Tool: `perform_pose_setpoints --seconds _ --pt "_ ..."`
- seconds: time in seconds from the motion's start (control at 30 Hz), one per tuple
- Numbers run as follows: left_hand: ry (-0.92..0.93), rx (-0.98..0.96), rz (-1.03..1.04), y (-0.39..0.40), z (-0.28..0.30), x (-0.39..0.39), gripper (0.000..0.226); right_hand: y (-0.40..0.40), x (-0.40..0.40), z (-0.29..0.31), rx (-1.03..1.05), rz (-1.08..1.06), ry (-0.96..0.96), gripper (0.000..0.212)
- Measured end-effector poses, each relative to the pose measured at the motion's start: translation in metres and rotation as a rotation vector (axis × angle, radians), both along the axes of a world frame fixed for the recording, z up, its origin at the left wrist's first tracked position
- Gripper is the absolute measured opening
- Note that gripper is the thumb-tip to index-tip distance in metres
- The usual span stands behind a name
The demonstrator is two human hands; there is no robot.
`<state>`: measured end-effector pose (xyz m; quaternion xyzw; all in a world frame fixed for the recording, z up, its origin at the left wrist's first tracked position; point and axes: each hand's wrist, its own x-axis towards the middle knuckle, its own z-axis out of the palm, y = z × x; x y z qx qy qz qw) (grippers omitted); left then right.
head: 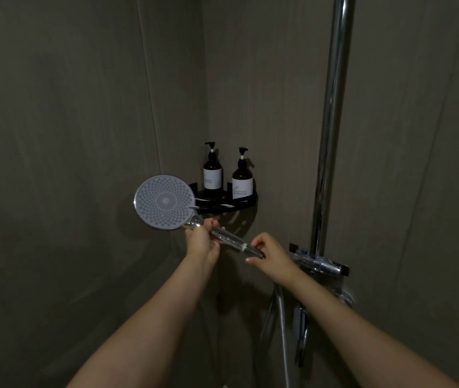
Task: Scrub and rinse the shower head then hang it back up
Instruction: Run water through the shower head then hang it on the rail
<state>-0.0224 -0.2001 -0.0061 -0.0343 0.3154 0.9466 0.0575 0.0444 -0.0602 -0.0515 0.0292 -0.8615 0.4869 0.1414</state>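
Dim grey walls (pixel 82 135) meet in a corner, and a chrome rail (pixel 331 121) runs up the right side to a mixer (pixel 320 263) with a hose (pixel 282 331) hanging below it. In the corner a black shelf (pixel 239 204) holds two dark pump bottles (pixel 212 172) side by side, each with a white label; the print on them is too small and dim to read, so no brand can be told.

The shower head (pixel 165 202) is off the rail, held out in front of the corner shelf, its round nozzle face turned toward the camera and its handle slanting down to the right. The left hand (pixel 201 242) grips the upper handle just below the face, fingers curled round it. The right hand (pixel 273 257) pinches the lower tip of the handle between thumb and fingertips. Whether the hose is joined at that tip cannot be told — the hand hides it.

The head looks light and rigid, likely plastic with a clear or chromed handle that would be slick once wet. The nozzle face seems soft rubber, safe to scrub firmly. The best hold is the one the left hand has — round the handle near the neck, where the weight sits — leaving the face free for scrubbing.
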Motion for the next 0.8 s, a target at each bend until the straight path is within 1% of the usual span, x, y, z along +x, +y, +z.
perform_pose_setpoints --seconds 0.07,0.13,0.2,0.27,0.3,0.33,0.4,0.43,0.5,0.57,0.6,0.67,0.77,0.8 --pt "0.006 -0.01 0.001 -0.0001 0.0007 -0.0001 0.029 -0.0006 -0.0026 -0.0008 0.039 -0.028 0.036 0.017" --pt "0.011 -0.021 -0.006 -0.0008 0.0 -0.0004 0.028 -0.0007 -0.0058 -0.0006 0.15 -0.055 0.044 0.002" --pt "0.009 -0.038 -0.014 -0.0021 -0.0014 -0.001 0.032 -0.0013 -0.0083 -0.0027 0.213 -0.059 0.027 0.014" --pt "-0.008 -0.039 -0.021 -0.0031 -0.004 -0.0025 0.044 -0.0036 -0.0078 -0.0029 0.172 -0.048 -0.001 0.015" --pt "-0.015 -0.033 -0.019 -0.0036 -0.0048 -0.0028 0.047 -0.0034 -0.008 -0.0036 0.129 -0.039 -0.002 0.012" --pt "-0.018 -0.028 -0.016 -0.0045 -0.0049 -0.0021 0.047 -0.0036 -0.0075 -0.0038 0.083 -0.023 0.006 0.013" --pt "-0.021 -0.02 -0.012 -0.0062 -0.0038 -0.0007 0.04 -0.0034 -0.0048 -0.0034 0.037 0.0 0.002 0.032" --pt "-0.028 -0.011 -0.012 -0.007 -0.003 0.0 0.037 -0.0025 -0.0044 -0.0036 0.055 -0.011 -0.001 0.034" --pt "-0.03 -0.001 -0.013 -0.0077 -0.0015 0.0009 0.035 -0.0028 -0.0041 -0.0036 0.118 -0.041 0.017 0.024" --pt "-0.023 -0.022 -0.015 -0.0081 -0.0019 0.0008 0.037 -0.0045 -0.0057 -0.0027 0.163 -0.051 0.013 0.006" --pt "-0.02 -0.038 -0.016 -0.0082 -0.0024 0.0007 0.04 -0.0053 -0.0056 -0.002 0.175 -0.044 0.002 0.005" --pt "-0.019 -0.066 -0.014 -0.0086 -0.0041 -0.0002 0.046 -0.0064 -0.0055 -0.0014 0.184 -0.032 -0.031 0.019" --pt "-0.03 -0.051 -0.004 -0.008 -0.0069 -0.0017 0.049 -0.0066 -0.0016 -0.0007 0.096 0.01 -0.04 0.02" --pt "-0.032 -0.033 -0.004 -0.0073 -0.0076 -0.0022 0.048 -0.006 -0.0008 -0.001 0.057 0.02 -0.041 0.024"
